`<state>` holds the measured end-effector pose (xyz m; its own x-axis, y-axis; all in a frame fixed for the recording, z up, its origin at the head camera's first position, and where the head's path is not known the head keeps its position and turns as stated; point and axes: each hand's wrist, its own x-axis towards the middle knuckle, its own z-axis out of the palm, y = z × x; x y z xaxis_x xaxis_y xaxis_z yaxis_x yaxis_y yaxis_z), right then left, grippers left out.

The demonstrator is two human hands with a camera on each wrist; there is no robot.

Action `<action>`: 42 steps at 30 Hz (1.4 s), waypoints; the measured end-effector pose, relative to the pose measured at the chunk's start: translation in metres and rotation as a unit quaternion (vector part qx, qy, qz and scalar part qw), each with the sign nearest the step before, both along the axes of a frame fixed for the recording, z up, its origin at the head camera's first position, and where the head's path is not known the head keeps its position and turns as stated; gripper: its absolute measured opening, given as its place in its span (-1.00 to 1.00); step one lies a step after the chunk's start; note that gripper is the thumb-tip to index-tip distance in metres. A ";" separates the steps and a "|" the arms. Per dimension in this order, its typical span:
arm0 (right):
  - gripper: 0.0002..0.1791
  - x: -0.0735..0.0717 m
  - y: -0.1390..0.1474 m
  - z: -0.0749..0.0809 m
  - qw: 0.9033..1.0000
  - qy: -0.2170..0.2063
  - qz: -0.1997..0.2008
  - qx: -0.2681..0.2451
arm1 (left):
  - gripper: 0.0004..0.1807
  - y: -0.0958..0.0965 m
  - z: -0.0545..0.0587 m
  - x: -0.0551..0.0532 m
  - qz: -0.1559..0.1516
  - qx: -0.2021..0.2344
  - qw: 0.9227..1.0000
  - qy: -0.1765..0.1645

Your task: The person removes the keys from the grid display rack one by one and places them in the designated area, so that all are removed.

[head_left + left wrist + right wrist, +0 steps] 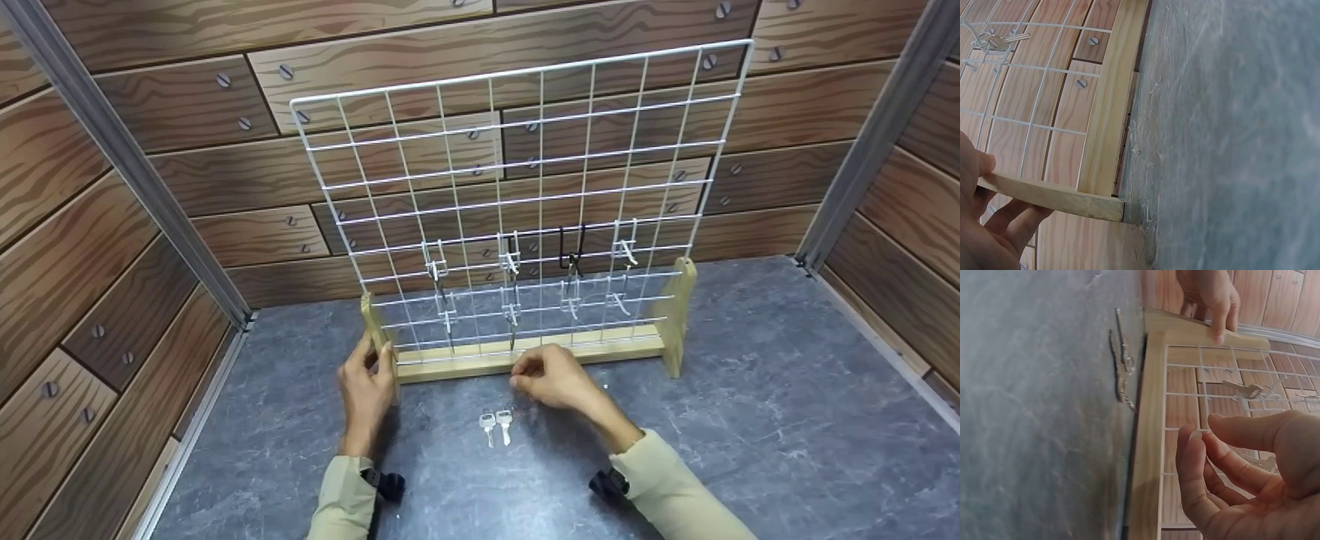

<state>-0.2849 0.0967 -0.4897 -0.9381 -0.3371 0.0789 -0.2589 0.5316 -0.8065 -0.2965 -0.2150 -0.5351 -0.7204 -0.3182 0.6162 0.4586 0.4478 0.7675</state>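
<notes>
A white wire grid rack [541,161] stands upright in a wooden base [450,365]. My left hand [365,386] grips the rack's left wooden end piece [1055,197], thumb on one side and fingers on the other. In front of the base, my right hand [559,377] hovers with loosely bent fingers. Its thumb and index fingertips come close together, with nothing visible between them in the right wrist view. Two silver keys [505,427] lie side by side on the tabletop, just left of and nearer than the right hand. Another key [1249,390] hangs on the grid.
Several white hooks [510,261] and a black hook [571,251] are fixed in two rows on the lower grid. A grey marbled tabletop [750,420] lies under everything. Wood-patterned panels [420,45] rise behind and at both sides, with metal posts [862,142] at the corners.
</notes>
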 end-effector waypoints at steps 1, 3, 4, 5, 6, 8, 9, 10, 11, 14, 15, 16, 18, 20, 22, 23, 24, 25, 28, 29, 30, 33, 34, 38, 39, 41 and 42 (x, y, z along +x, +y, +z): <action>-0.97 0.000 0.001 0.001 1.000 0.003 0.002 -0.006 | -0.73 0.000 0.000 0.000 -0.002 0.002 1.000 0.002; -0.97 -0.001 0.002 0.004 1.000 0.011 0.002 -0.013 | -0.73 -0.001 -0.001 -0.001 -0.005 0.004 1.000 0.006; -0.96 -0.001 0.003 0.005 1.000 0.014 0.002 -0.018 | -0.73 -0.001 -0.002 -0.001 -0.005 0.004 1.000 0.007; -0.96 -0.001 0.004 0.007 1.000 0.015 0.001 -0.023 | -0.72 -0.001 -0.002 -0.001 -0.005 0.004 1.000 0.008; -0.96 -0.001 0.004 0.008 1.000 0.017 -0.001 -0.026 | -0.70 -0.001 -0.002 0.000 -0.006 0.005 1.000 0.007; -0.95 -0.001 0.005 0.010 0.999 0.022 -0.007 -0.030 | -0.67 -0.001 -0.001 0.001 -0.004 0.004 1.000 0.003; -0.95 -0.001 0.005 0.010 0.999 0.023 -0.011 -0.033 | -0.66 -0.001 -0.001 0.001 -0.003 0.003 1.000 0.000; -0.94 -0.001 0.004 0.011 0.999 0.024 -0.013 -0.035 | -0.65 0.000 -0.001 0.001 -0.003 0.003 1.000 -0.003; -0.94 0.000 0.004 0.012 0.999 0.024 -0.017 -0.039 | -0.65 0.000 0.000 0.002 -0.002 0.002 1.000 -0.006; -0.93 0.001 0.003 0.012 0.998 0.029 -0.029 -0.052 | -0.64 0.000 0.000 0.002 0.000 0.000 1.000 -0.014; -0.93 0.001 0.003 0.013 0.997 0.033 -0.034 -0.056 | -0.64 0.001 0.000 0.002 0.000 0.000 1.000 -0.015; -0.93 0.001 0.002 0.013 0.997 0.039 -0.038 -0.060 | -0.63 0.001 0.000 0.003 0.000 0.000 1.000 -0.015; -0.93 0.000 0.002 0.013 0.995 0.050 -0.048 -0.071 | -0.63 0.001 0.000 0.003 0.000 -0.001 1.000 -0.013; -0.92 0.000 0.001 0.012 0.993 0.059 -0.058 -0.084 | -0.64 0.001 0.000 0.003 -0.001 -0.002 1.000 -0.010; -0.92 -0.001 0.000 0.012 0.990 0.069 -0.067 -0.100 | -0.65 0.000 -0.001 0.002 -0.001 -0.004 1.000 -0.006; -0.91 -0.001 -0.001 0.012 0.989 0.072 -0.071 -0.108 | -0.66 0.000 -0.001 0.002 -0.001 -0.006 1.000 -0.005; -0.91 -0.001 -0.002 0.012 0.987 0.075 -0.077 -0.117 | -0.67 0.000 -0.001 0.001 0.000 -0.006 1.000 -0.004; -0.91 -0.001 -0.002 0.012 0.985 0.080 -0.082 -0.126 | -0.67 0.000 -0.001 0.001 0.000 -0.007 1.000 -0.003; -0.89 -0.001 -0.004 0.013 0.980 0.089 -0.096 -0.152 | -0.69 0.000 0.000 0.001 0.002 -0.008 1.000 -0.003; -0.89 -0.001 -0.004 0.013 0.978 0.091 -0.101 -0.160 | -0.69 0.001 0.000 0.001 0.003 -0.008 1.000 -0.003; -0.88 -0.001 -0.005 0.013 0.976 0.092 -0.105 -0.167 | -0.69 0.001 0.000 0.000 0.004 -0.008 1.000 -0.003; -0.86 -0.001 -0.007 0.012 0.971 0.096 -0.115 -0.185 | -0.69 0.001 0.001 0.001 0.008 -0.010 1.000 -0.004; -0.86 -0.001 -0.007 0.012 0.970 0.097 -0.119 -0.190 | -0.69 0.001 0.001 0.001 0.008 -0.010 1.000 -0.003; -0.83 0.000 -0.010 0.010 0.961 0.111 -0.132 -0.216 | -0.71 0.001 0.000 0.000 0.006 -0.008 1.000 0.001; -0.83 0.000 -0.010 0.010 0.958 0.115 -0.134 -0.224 | -0.71 0.001 0.000 0.000 0.005 -0.007 1.000 0.002; -0.80 0.000 -0.012 0.009 0.953 0.123 -0.139 -0.238 | -0.72 0.001 0.000 0.000 0.005 -0.007 1.000 0.004; -0.79 0.000 -0.012 0.009 0.951 0.127 -0.141 -0.243 | -0.72 0.001 0.000 0.000 0.006 -0.007 1.000 0.004</action>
<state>-0.2846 0.0844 -0.4808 -0.9158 0.0587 0.3974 -0.3806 0.1896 -0.9051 -0.2966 -0.2139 -0.5352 -0.7113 -0.3180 0.6268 0.4603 0.4633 0.7573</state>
